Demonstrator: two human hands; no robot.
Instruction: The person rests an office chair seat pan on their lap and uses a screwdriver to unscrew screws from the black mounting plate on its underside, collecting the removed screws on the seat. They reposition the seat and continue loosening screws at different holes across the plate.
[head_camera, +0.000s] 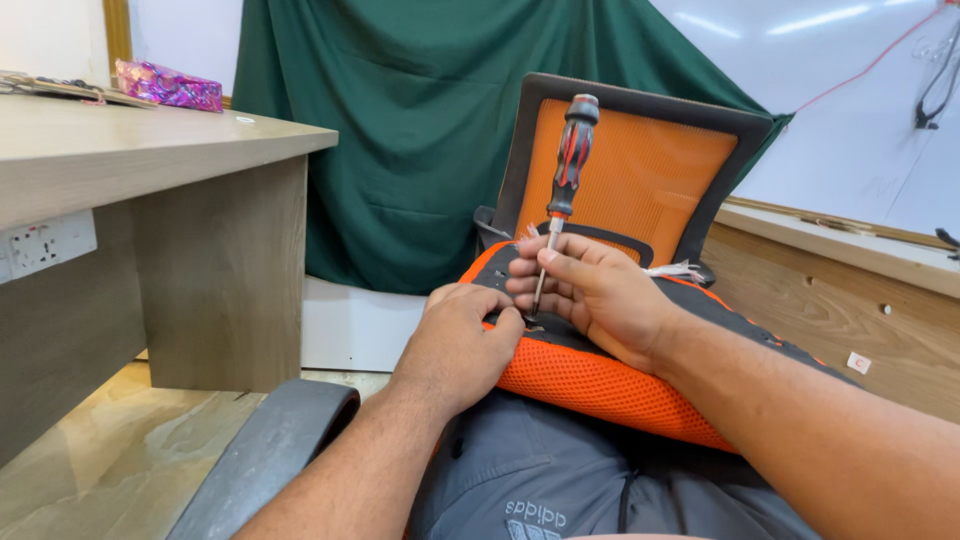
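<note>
green curtain (420, 150) behind | wooden desk (150, 170) left | right hand (600, 295) grips screwdriver (565, 180) | left hand (455, 345) clenched on orange chair part (600, 385)

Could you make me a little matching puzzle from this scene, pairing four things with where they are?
Things:
1. screwdriver
2. left hand
3. pink shiny package
4. green curtain

Places:
A. on the wooden desk top, far left
B. hanging behind the orange chair part
C. upright in the right hand, tip down on the orange mesh seat
D. resting on the seat's near edge by the tool's tip

Pairs: 1-C, 2-D, 3-A, 4-B
</note>
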